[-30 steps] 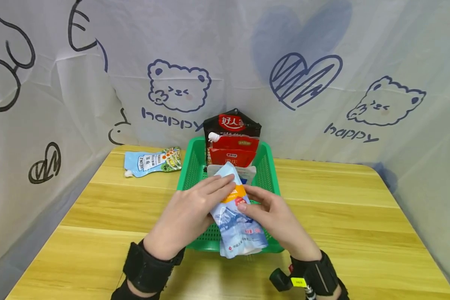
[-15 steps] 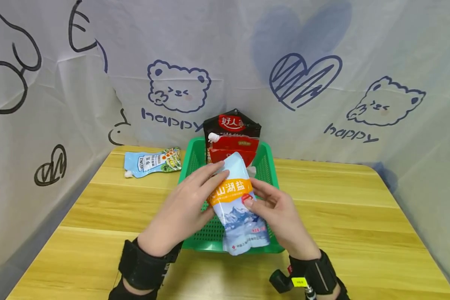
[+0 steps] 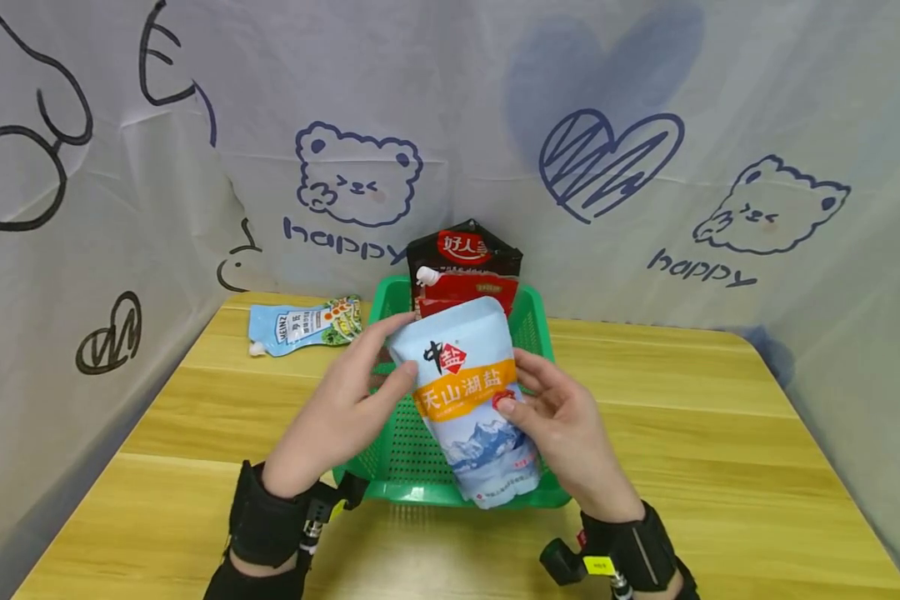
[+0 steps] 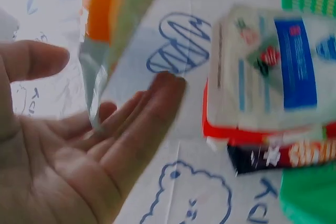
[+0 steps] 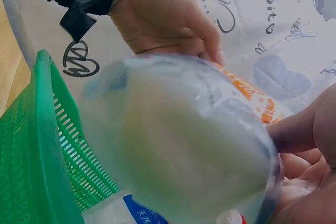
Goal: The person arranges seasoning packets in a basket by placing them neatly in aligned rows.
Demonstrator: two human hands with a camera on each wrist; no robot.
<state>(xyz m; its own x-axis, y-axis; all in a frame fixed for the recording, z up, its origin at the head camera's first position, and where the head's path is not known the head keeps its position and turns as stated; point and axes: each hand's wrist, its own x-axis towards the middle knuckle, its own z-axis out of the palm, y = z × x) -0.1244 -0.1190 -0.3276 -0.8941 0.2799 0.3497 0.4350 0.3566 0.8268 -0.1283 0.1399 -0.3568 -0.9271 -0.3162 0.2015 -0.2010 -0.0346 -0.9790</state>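
A bag of salt [image 3: 468,433], pale blue with an orange band and a mountain picture, is held tilted above the front of a green basket [image 3: 401,454]. My right hand [image 3: 573,433] pinches its right edge, thumb on the printed front. Beside the upper left corner, my left hand [image 3: 337,408] has its thumb apart from its fingers. In the left wrist view, the edge of the salt bag [image 4: 97,61] lies between that thumb and the loosely bent fingers, without a visible grip. The underside of the salt bag [image 5: 178,140] fills the right wrist view, blurred.
At the basket's back stand a black pouch [image 3: 461,242] and a red spouted pouch [image 3: 487,287]. A whitish pack with a blue label [image 4: 296,66] shows in the left wrist view. Left of the basket, a light-blue Heinz pouch [image 3: 303,325] lies on the wooden table [image 3: 690,450].
The salt bag has turned so its front faces the head camera more fully. My left hand has moved left and come off its front; my right hand keeps its pinch.
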